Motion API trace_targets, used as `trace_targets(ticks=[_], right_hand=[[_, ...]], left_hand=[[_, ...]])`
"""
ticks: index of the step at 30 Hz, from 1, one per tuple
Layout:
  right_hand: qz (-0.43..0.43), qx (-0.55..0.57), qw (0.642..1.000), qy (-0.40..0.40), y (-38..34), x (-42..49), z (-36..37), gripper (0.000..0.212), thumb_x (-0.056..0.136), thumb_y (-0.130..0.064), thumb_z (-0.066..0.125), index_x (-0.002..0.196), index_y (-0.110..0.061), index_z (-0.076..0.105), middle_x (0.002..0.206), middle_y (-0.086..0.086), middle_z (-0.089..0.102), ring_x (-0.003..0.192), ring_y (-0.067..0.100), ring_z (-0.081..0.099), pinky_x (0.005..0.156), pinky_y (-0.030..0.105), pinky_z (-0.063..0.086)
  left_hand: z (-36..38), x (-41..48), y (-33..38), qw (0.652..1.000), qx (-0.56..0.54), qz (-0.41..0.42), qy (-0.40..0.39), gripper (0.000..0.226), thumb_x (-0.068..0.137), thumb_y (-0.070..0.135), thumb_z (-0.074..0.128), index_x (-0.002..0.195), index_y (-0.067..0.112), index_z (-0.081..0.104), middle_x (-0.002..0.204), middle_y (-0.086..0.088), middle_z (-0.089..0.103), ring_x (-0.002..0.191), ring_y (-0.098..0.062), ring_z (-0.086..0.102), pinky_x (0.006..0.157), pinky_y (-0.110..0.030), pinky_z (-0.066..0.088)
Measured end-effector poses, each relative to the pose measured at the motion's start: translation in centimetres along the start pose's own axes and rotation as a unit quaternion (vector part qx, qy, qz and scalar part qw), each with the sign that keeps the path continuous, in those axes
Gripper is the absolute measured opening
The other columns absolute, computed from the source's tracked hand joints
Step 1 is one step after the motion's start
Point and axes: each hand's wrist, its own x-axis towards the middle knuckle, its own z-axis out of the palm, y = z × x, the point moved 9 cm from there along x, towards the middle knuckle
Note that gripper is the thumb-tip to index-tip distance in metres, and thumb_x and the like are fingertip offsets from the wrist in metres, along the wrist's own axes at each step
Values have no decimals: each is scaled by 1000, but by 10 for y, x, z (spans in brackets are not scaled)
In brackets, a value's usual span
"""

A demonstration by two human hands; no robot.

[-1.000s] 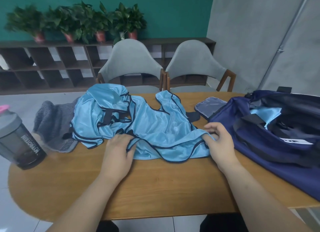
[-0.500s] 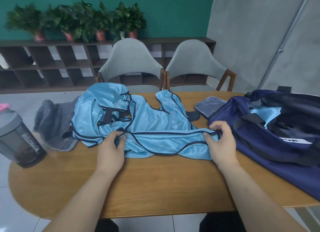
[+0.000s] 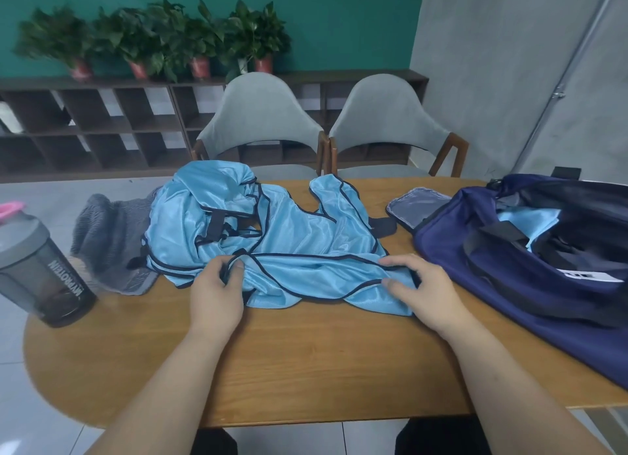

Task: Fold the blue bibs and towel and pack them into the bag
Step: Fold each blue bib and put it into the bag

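Note:
Light blue bibs (image 3: 292, 237) with dark trim lie crumpled in the middle of the wooden table (image 3: 306, 359). My left hand (image 3: 215, 298) pinches the front bib's dark-edged fold at its left end. My right hand (image 3: 428, 293) grips the same fold at its right end, with the fingers curled over the fabric. A grey towel (image 3: 108, 230) lies bunched to the left, partly under the bibs. The navy bag (image 3: 530, 260) stands open at the right with some light blue cloth inside it.
A grey shaker bottle (image 3: 40, 271) with a pink lid stands at the table's left edge. Two grey chairs (image 3: 261, 124) face me across the table. A dark shelf with potted plants (image 3: 153, 43) runs along the green wall.
Both hands have carried the bib's near edge away from me, folding it over onto itself. The fold now lies across the bib. The towel, bottle and bag have not moved.

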Motion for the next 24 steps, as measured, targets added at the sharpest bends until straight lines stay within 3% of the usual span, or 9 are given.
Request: trace_targets(ticks=[3,8,11,17,20,24], right_hand=[[-13,-40,998,-52,0,-1,10,34,78,-26,93,104,-39,76,119,-22,66,118,-3,60,101,11,42],[-25,-55,997,44,8,-1,-4,32,84,-7,85,99,-36,79,108,-23,69,108,1,65,94,10,46],[9,-18,996,91,13,-2,-16,30,91,-9,79,105,-35,78,106,-23,74,104,-2,67,90,13,50],[41,92,989,109,21,-3,-21,38,98,2,66,118,-30,73,115,-16,77,113,3,70,100,24,54],[54,121,981,140,24,-5,-26,36,98,-4,70,116,-35,73,117,-13,75,110,3,71,98,23,54],[62,154,974,156,27,-6,-27,25,95,-14,77,112,-33,74,106,-6,76,102,9,74,92,29,57]], left_hand=[[-2,2,-4,1000,-16,-8,9,13,106,31,60,102,22,69,87,0,70,83,-19,65,76,-35,50],[-3,2,-5,999,-27,-17,15,14,106,31,61,103,21,69,87,-2,71,81,-20,65,81,-39,53],[-3,1,-5,1000,-24,-11,14,14,106,31,61,101,20,69,89,-6,72,86,-26,66,81,-39,53],[-4,0,-5,1000,-20,-6,7,18,106,31,61,94,19,66,88,-14,69,85,-34,63,81,-48,54],[-3,0,-4,1000,-18,-4,6,18,106,31,61,94,18,66,87,-15,68,84,-34,63,80,-48,53],[-3,-1,-2,1000,-18,2,5,18,106,31,61,93,20,65,87,-15,67,83,-33,62,77,-44,52]])
